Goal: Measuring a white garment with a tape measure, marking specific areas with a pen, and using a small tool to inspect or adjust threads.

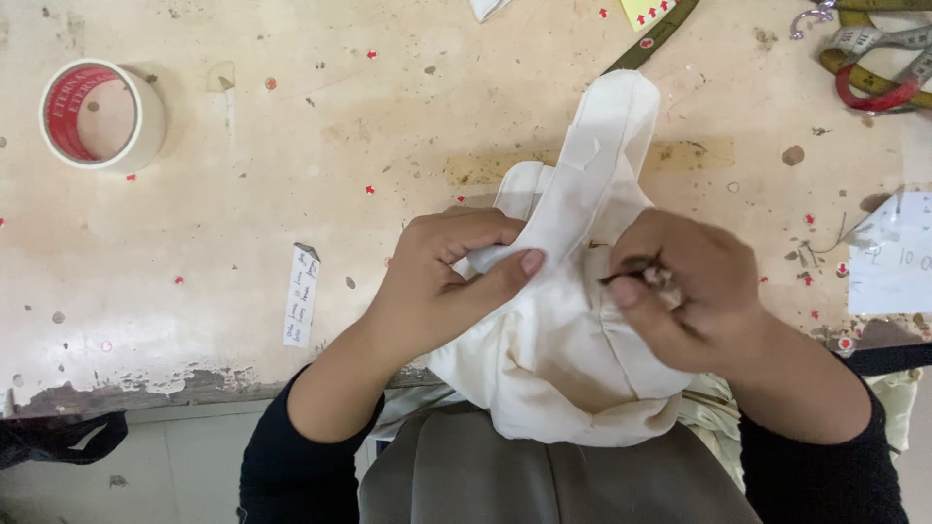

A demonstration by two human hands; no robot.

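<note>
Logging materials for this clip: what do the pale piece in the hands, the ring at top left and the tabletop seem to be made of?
The pale piece looks like woven cotton cloth, matte cream: it folds softly and shows seams. The ring looks like a roll of adhesive tape on a red-lined card core, its outside slightly glossy. The tabletop seems painted or laminated board, worn: its coating chips dark along the near edge.

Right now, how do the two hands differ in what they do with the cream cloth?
The left hand pinches a folded strip of the cream cloth between thumb and fingers; the right hand instead grips a small dark tool against it. The left hand shows its thumbnail; the right hand is curled into a fist, knuckles up. Both wear black sleeves and rest on the cloth at the worn table's edge.
</note>
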